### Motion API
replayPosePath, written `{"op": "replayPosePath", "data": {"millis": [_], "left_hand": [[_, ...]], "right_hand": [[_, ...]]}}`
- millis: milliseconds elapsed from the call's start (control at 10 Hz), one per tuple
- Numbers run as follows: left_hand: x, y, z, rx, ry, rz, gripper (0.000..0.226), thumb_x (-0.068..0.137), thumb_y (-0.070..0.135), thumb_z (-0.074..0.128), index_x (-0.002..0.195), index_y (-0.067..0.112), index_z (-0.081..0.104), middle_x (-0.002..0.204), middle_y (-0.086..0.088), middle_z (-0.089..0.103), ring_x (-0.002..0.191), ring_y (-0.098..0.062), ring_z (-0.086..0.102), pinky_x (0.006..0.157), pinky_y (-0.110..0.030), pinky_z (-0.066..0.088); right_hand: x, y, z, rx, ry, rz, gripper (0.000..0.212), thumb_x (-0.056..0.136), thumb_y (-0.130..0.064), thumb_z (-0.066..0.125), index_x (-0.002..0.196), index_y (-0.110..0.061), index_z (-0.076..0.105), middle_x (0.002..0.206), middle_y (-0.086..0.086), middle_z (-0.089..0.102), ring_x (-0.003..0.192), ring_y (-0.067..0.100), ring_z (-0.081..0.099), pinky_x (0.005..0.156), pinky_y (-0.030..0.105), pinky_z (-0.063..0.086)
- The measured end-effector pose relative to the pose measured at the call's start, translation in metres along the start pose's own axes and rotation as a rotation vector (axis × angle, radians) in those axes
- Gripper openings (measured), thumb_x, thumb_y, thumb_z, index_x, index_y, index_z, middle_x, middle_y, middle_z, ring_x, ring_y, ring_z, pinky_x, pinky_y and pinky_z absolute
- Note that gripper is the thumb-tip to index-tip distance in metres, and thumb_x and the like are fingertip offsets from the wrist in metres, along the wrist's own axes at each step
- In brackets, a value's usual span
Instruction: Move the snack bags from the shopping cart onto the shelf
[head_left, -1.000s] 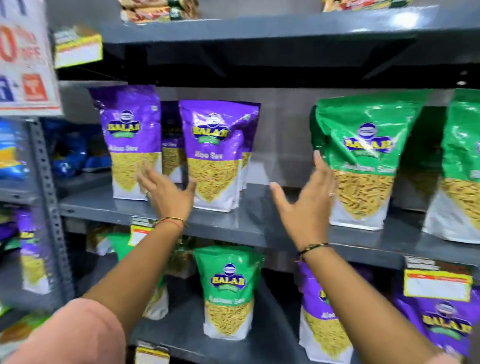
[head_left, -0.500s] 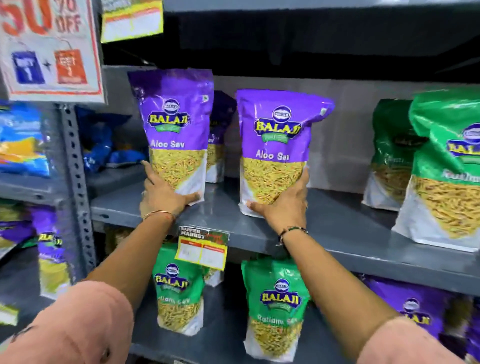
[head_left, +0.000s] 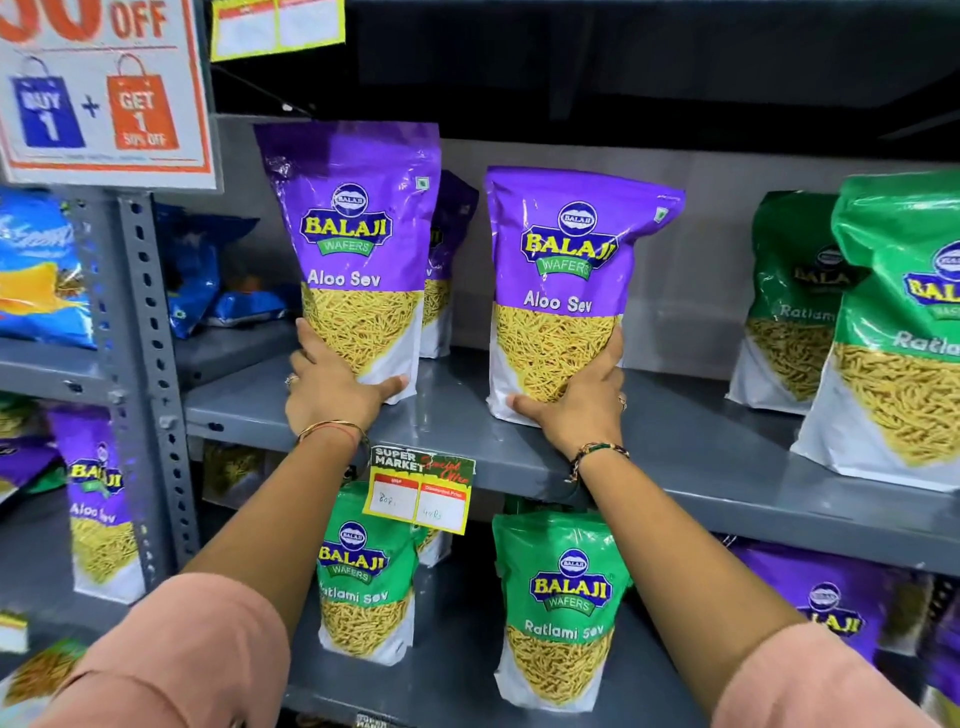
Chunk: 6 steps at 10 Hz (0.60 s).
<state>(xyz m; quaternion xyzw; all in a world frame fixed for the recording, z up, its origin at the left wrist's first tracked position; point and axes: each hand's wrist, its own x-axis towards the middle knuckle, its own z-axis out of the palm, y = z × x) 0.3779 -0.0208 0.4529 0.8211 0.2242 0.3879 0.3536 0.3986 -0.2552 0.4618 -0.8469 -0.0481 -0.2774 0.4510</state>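
Squaring two purple bags on the grey shelf (head_left: 457, 415).
My left hand (head_left: 332, 387) cups the left bag (head_left: 358, 260); right hand (head_left: 576, 405) wraps the right bag (head_left: 566, 291). Low grips keep them upright, facing out.

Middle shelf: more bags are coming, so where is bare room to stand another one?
On the middle shelf, bare patches lie between the right-hand Aloo Sev bag and the green Ratlami Sev bags, and narrowly between the two Aloo Sev bags that the left hand and right hand grip. The far right is crowded.
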Motion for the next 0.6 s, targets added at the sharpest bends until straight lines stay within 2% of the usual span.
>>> {"op": "replayPosePath", "data": {"millis": [300,400,500,600], "left_hand": [[-0.002,0.0,-0.001,0.021,-0.031,0.007,0.137,0.051,0.055,0.082,0.147,0.016,-0.007,0.149,-0.022,0.03,0.129,-0.047,0.038,0.098,-0.059,0.039],[-0.006,0.002,-0.004,0.012,-0.058,0.016,0.143,0.049,0.06,0.08,0.146,0.01,-0.013,0.155,-0.023,0.016,0.14,-0.042,0.024,0.108,-0.057,0.03],[-0.016,0.007,-0.01,0.024,0.048,0.045,0.138,0.053,0.066,0.072,0.146,0.004,-0.009,0.157,-0.024,0.003,0.146,-0.036,0.003,0.116,-0.056,0.014],[-0.036,0.022,-0.015,0.05,0.229,0.226,0.11,0.073,0.067,0.055,0.146,0.004,0.003,0.158,-0.02,0.007,0.146,-0.036,0.002,0.116,-0.059,0.01]], "right_hand": [[-0.005,-0.004,-0.001,-0.054,-0.001,0.015,0.136,0.056,-0.04,0.086,0.146,-0.019,-0.013,0.136,0.022,0.033,0.119,0.042,0.039,0.105,0.046,0.034],[-0.01,-0.007,-0.005,-0.051,-0.025,0.018,0.137,0.055,-0.043,0.086,0.146,-0.02,-0.015,0.138,0.022,0.03,0.121,0.043,0.038,0.105,0.047,0.034],[-0.015,-0.007,-0.012,0.078,-0.043,0.03,0.141,0.051,-0.045,0.087,0.146,-0.021,-0.015,0.143,0.022,0.027,0.128,0.042,0.034,0.109,0.049,0.03],[-0.029,-0.002,-0.03,0.047,-0.011,-0.035,0.132,0.057,-0.055,0.08,0.147,-0.017,-0.008,0.152,0.022,0.02,0.139,0.036,0.024,0.112,0.047,0.027]]}}
